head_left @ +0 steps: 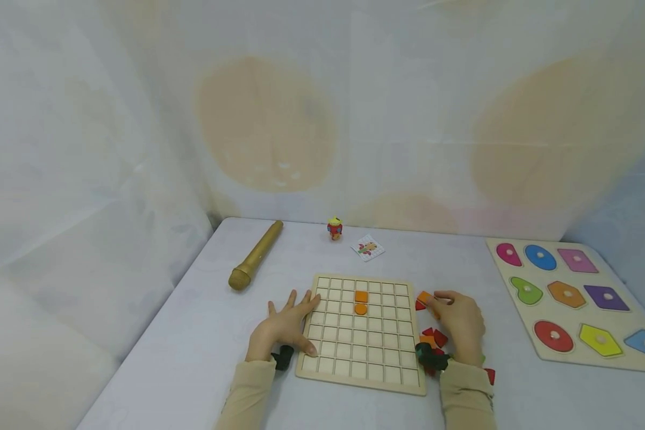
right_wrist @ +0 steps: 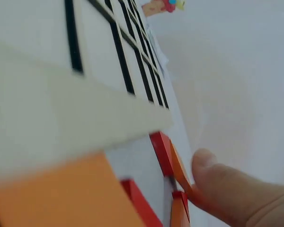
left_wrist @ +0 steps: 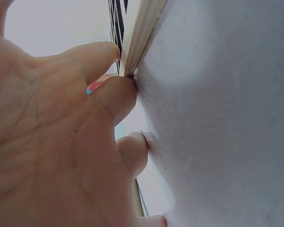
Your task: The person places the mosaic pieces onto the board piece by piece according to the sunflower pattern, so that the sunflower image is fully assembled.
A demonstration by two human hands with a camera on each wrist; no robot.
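Note:
A wooden grid board (head_left: 362, 358) lies flat on the white table, with two orange pieces (head_left: 361, 302) set in its upper middle cells. My left hand (head_left: 292, 319) lies flat with fingers spread, fingertips (left_wrist: 120, 90) pressing the board's left edge (left_wrist: 142, 33). My right hand (head_left: 443, 301) is beside the board's right edge and pinches an orange piece (head_left: 424, 297) at its fingertips. In the right wrist view a fingertip (right_wrist: 222, 189) touches that orange piece (right_wrist: 180, 172), next to a red piece (right_wrist: 162, 151). Loose red and orange pieces (head_left: 432, 340) lie under the right palm.
A gold microphone (head_left: 255, 255) lies at the back left. A small toy figure (head_left: 334, 228) and a picture card (head_left: 368, 247) sit behind the board. A shape puzzle board (head_left: 575, 298) with coloured knobbed pieces lies at the right. Draped white sheeting surrounds the table.

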